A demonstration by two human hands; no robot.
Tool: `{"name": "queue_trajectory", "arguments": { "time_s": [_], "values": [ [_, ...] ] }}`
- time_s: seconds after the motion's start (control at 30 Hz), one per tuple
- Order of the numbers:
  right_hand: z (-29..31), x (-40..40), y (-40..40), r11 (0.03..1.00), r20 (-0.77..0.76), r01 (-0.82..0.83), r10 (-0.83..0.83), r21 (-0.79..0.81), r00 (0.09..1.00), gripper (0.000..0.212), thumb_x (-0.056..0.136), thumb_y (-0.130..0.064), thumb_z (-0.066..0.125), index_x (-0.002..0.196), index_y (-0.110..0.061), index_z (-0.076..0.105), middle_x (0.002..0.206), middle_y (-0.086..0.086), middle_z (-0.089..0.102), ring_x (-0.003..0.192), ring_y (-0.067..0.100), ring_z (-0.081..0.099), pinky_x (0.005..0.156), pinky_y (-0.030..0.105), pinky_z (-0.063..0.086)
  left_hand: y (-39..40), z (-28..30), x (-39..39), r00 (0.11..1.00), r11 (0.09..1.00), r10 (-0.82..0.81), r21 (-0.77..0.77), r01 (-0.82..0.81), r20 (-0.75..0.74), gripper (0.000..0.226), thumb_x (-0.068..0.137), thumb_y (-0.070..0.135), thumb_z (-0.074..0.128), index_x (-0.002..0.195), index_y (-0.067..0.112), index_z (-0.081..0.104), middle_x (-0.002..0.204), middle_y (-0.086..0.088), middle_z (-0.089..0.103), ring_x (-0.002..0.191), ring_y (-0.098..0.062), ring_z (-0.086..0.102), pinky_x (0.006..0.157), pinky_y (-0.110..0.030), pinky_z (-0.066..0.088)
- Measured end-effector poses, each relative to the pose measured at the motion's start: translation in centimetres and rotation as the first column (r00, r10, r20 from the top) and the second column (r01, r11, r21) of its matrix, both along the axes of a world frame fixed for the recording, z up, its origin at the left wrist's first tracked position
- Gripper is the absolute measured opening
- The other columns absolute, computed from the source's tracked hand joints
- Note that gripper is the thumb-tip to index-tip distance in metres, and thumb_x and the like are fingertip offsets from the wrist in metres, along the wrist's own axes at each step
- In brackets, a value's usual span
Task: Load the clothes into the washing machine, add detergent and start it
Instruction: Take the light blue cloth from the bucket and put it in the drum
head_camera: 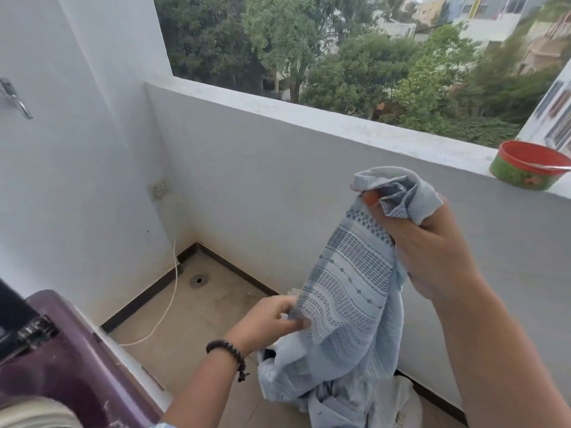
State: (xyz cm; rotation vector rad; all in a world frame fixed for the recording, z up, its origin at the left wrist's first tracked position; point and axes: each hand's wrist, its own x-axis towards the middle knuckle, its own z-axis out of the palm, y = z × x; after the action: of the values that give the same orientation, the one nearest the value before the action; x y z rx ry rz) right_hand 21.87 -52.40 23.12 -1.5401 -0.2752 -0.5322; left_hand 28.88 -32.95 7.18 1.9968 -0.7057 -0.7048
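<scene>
Washing machine (61, 350): purple top at lower left, cut off by the frame edge; drum opening, controls and lid position not readable. A pale striped item sits at the bottom left corner, identity unclear.

Left hand (272, 316): beaded bracelet at the wrist, fingers curled, pinching a lower edge of the garment (346, 291).

Garment: pale blue woven cloth with darker patterned bands, hanging in the air between both hands, to the right of the machine and above more laundry (392, 400) low on the floor. Judged light, soft, limp; will drape and trail, so best bunched and gripped at a gathered fold, not at one edge.

Right hand (432, 242): raised, fingers closed around the bunched top of the cloth. Fingertips mostly buried in fabric.

Red-rimmed tub (525, 168) on the ledge, far right; contents not visible. Whether it is the detergent cannot be told.
</scene>
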Motion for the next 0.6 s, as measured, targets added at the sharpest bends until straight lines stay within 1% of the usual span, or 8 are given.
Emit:
{"name": "queue_trajectory", "arguments": {
  "time_s": [0.07,0.13,0.2,0.3,0.37,0.4,0.5,0.6],
  "values": [
    [-0.4,0.1,-0.4,0.998,-0.003,0.049,-0.049,-0.035,0.999,0.022,0.086,-0.014,0.065,0.097,-0.032,0.073,0.093,-0.006,0.072,0.091,0.017,0.065,0.083,0.037,0.052,0.6,-0.9,0.6,0.991,0.993,0.119,-0.013,-0.119,0.056,0.018,0.092,0.046,0.058,0.089,0.031,0.069,0.090,0.011,0.071,0.083,-0.011,0.065,0.083,-0.041,0.054],
    [-1.3,0.4,-0.5,0.990,-0.038,0.115,-0.118,-0.080,0.992,0.020,0.083,-0.020,0.070,0.100,-0.031,0.072,0.092,-0.008,0.070,0.090,0.015,0.064,0.082,0.039,0.051,1.0,-0.4,1.1,0.962,0.966,0.249,-0.098,-0.239,0.108,0.019,0.092,0.039,0.053,0.081,0.030,0.064,0.072,0.002,0.064,0.065,-0.013,0.054,0.063,-0.041,0.044],
    [-2.4,0.5,-0.2,0.982,-0.135,0.126,-0.145,-0.137,0.980,0.035,0.075,-0.030,0.081,0.107,-0.031,0.066,0.087,-0.012,0.067,0.083,0.009,0.062,0.077,0.031,0.052,1.0,1.5,1.1,0.946,0.933,0.307,-0.229,-0.278,0.100,0.020,0.092,0.035,0.052,0.082,0.025,0.067,0.069,-0.009,0.060,0.062,-0.016,0.047,0.059,-0.035,0.036],
    [-4.6,0.8,1.1,0.939,-0.362,-0.056,-0.076,-0.340,0.929,0.081,0.058,-0.040,0.090,0.129,-0.040,0.049,0.109,-0.017,0.064,0.098,0.004,0.064,0.087,0.027,0.054,0.4,5.3,0.7,0.945,0.892,0.296,-0.394,-0.222,0.138,0.020,0.093,0.028,0.055,0.087,0.017,0.071,0.073,-0.014,0.064,0.061,-0.024,0.050,0.058,-0.036,0.040],
    [-6.2,0.8,2.6,0.869,-0.427,-0.215,0.005,-0.446,0.904,0.091,0.061,-0.036,0.092,0.137,-0.041,0.042,0.126,-0.016,0.056,0.118,0.002,0.055,0.100,0.027,0.048,-0.4,7.6,0.2,0.955,0.851,0.269,-0.494,-0.176,0.124,0.017,0.089,0.022,0.057,0.087,0.018,0.073,0.076,-0.006,0.070,0.066,-0.020,0.060,0.062,-0.036,0.048],
    [-6.7,0.9,3.2,0.864,-0.417,-0.232,0.028,-0.448,0.909,0.079,0.067,-0.030,0.090,0.133,-0.037,0.048,0.122,-0.015,0.059,0.116,0.002,0.057,0.099,0.030,0.049,-0.7,8.5,0.0,0.954,0.839,0.265,-0.520,-0.158,0.138,0.016,0.086,0.022,0.058,0.085,0.020,0.073,0.075,0.000,0.070,0.067,-0.013,0.060,0.062,-0.029,0.049],
    [-6.9,1.4,3.1,0.887,-0.344,-0.108,-0.060,-0.449,0.937,0.021,0.076,-0.014,0.070,0.097,-0.016,0.066,0.087,0.000,0.070,0.081,0.012,0.065,0.076,0.047,0.054,-1.0,9.6,0.0,0.956,0.806,0.261,-0.576,-0.138,0.135,0.007,0.078,0.023,0.064,0.079,0.029,0.068,0.070,0.008,0.064,0.064,-0.007,0.056,0.062,-0.020,0.046],
    [-5.4,1.4,1.8,0.885,-0.286,-0.057,-0.088,-0.462,0.954,0.007,0.072,-0.008,0.057,0.077,-0.007,0.061,0.067,-0.002,0.060,0.064,0.007,0.051,0.059,0.037,0.046,-0.5,8.6,0.3,0.969,0.778,0.239,-0.609,-0.157,0.056,0.023,0.074,0.036,0.076,0.093,0.030,0.063,0.084,-0.005,0.062,0.074,-0.025,0.055,0.068,-0.042,0.050]
  ]
}}
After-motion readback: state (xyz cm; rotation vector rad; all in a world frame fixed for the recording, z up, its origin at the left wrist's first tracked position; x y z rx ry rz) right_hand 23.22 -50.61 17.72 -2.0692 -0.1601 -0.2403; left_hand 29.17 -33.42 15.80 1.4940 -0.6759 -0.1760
